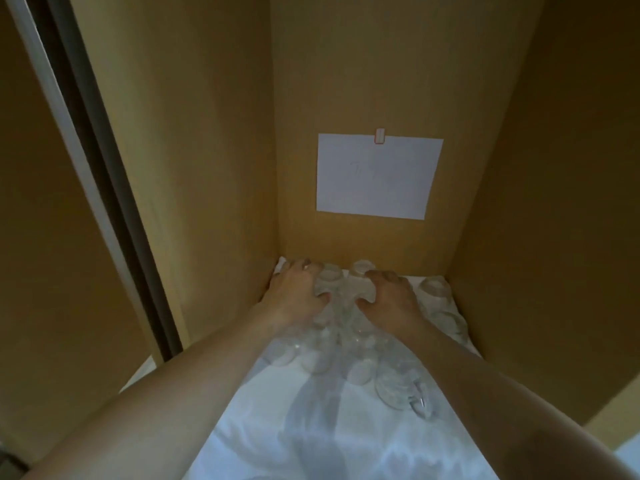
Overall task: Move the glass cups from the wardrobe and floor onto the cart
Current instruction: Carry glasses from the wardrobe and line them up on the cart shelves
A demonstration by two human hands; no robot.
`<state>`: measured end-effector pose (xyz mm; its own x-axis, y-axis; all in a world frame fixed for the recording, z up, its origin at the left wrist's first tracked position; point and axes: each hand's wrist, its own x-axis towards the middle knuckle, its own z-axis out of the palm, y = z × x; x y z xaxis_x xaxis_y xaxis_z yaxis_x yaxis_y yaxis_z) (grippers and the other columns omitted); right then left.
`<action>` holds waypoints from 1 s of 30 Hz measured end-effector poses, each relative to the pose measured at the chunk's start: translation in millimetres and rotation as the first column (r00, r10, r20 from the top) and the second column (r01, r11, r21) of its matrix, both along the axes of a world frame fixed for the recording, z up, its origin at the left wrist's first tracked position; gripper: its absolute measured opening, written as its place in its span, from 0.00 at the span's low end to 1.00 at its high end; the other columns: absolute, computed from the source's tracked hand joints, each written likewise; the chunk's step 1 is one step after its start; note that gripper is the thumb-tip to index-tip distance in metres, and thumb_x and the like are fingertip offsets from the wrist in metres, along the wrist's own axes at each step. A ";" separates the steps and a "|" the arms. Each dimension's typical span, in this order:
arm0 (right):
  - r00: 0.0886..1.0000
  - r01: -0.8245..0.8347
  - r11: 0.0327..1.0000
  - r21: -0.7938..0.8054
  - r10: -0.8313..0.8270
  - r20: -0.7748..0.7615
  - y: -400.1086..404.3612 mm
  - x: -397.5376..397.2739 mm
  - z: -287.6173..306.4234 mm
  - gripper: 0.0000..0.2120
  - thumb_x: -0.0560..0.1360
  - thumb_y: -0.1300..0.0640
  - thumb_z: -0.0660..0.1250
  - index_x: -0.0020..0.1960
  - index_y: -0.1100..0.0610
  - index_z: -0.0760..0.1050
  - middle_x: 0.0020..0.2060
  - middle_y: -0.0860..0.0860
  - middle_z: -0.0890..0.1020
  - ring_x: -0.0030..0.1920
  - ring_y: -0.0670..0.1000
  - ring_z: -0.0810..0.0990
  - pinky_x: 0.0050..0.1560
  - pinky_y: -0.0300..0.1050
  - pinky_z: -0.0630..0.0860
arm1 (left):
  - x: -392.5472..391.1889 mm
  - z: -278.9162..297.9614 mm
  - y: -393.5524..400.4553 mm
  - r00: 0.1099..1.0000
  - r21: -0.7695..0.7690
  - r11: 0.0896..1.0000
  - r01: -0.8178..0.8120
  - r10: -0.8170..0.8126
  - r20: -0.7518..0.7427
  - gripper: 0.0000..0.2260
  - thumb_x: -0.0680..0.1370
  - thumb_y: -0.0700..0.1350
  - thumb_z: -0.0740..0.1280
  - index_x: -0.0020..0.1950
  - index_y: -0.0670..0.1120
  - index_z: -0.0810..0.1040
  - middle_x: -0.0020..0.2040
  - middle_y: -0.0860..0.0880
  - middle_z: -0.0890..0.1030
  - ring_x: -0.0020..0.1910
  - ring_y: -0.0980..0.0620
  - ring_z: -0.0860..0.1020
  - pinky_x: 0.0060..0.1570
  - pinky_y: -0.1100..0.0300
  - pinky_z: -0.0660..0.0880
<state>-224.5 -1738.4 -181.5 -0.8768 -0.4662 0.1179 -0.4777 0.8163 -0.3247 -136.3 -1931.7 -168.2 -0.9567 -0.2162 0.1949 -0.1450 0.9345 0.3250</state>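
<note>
Both bare arms are reaching deep into the wardrobe (173, 133), a tall wooden compartment with tan side walls and a tan back panel. The glass cups (346, 327) are standing upside down, clustered on a white cloth (311, 427) that is covering the shelf, and they are filling the far half of it, from the back corner at 11 o'clock across to the right wall at 2 o'clock.

The left hand (298, 292) is lying palm-down on top of a cup in the back left corner. Its fingers (294, 266) are curling over the base of that cup, with the thumb pointing inward toward 3 o'clock against a neighbouring cup; whether the hand is really clamping the cup I cannot tell, as the glass is blurring into the cloth.

The right hand (391, 292) is sitting just beside it, toward 3 o'clock, also palm-down on a cup in the back row. Its fingers (391, 277) are bending over the cup's top, slightly spread, and the thumb is pressing the cup's side toward 9 o'clock.

More cups are standing between the 2 wrists and nearer the camera at 5 o'clock, where 1 clear rim is catching light.

A white sheet of paper (377, 176) is hanging on the back panel at 12 o'clock, held by a small strip of tape (380, 136). Its faint writing is unreadable.
</note>
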 end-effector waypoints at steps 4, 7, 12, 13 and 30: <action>1.000 -0.008 0.999 -0.045 0.008 -0.010 -5.0 -41.8 4.7 0.30 0.77 0.44 0.68 0.77 0.50 0.67 0.72 0.55 0.72 0.70 0.60 0.69 0.68 0.53 0.71 | -40.2 4.3 -4.5 0.999 0.080 0.996 -0.033 0.034 -0.006 0.29 0.69 0.63 0.64 0.67 0.51 0.77 0.64 0.46 0.77 0.64 0.42 0.75 0.61 0.48 0.75; 1.000 -0.012 1.000 -0.026 0.012 -0.005 -12.5 -69.5 4.4 0.30 0.77 0.44 0.68 0.76 0.50 0.67 0.71 0.55 0.73 0.70 0.61 0.69 0.68 0.53 0.71 | -73.2 2.0 -8.2 0.998 0.095 0.995 -0.025 0.019 0.065 0.31 0.72 0.61 0.66 0.72 0.50 0.73 0.70 0.46 0.73 0.70 0.43 0.70 0.67 0.47 0.71; 0.997 -0.043 0.998 0.034 0.041 0.068 -28.6 -104.4 -1.9 0.31 0.76 0.42 0.69 0.76 0.49 0.68 0.69 0.55 0.74 0.69 0.61 0.70 0.68 0.54 0.72 | -116.7 -10.8 -14.0 0.988 0.045 0.999 -0.021 0.013 0.157 0.30 0.76 0.55 0.70 0.77 0.52 0.69 0.74 0.46 0.70 0.73 0.43 0.66 0.69 0.52 0.68; 0.994 -0.065 0.997 0.049 0.060 0.096 -31.1 -110.0 -4.0 0.31 0.75 0.42 0.70 0.76 0.49 0.69 0.67 0.56 0.74 0.69 0.61 0.71 0.67 0.53 0.72 | -122.3 -13.0 -14.5 0.984 0.040 0.999 -0.009 0.002 0.180 0.30 0.76 0.53 0.70 0.77 0.52 0.68 0.73 0.45 0.70 0.73 0.42 0.66 0.69 0.52 0.69; 0.939 -0.271 0.957 0.102 0.239 0.246 -56.6 -163.1 -31.7 0.52 0.65 0.55 0.82 0.81 0.49 0.56 0.65 0.57 0.68 0.62 0.59 0.75 0.58 0.49 0.78 | -188.2 -19.5 -20.9 0.778 0.175 0.985 0.000 -0.110 0.619 0.38 0.71 0.33 0.74 0.77 0.54 0.67 0.73 0.49 0.69 0.65 0.47 0.74 0.60 0.52 0.79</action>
<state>-387.6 -1794.9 -213.1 -0.7222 -0.6753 -0.1494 -0.6010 0.7197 -0.3476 -324.5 -1952.6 -187.6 -0.8667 -0.1346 -0.4803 -0.3174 0.8917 0.3228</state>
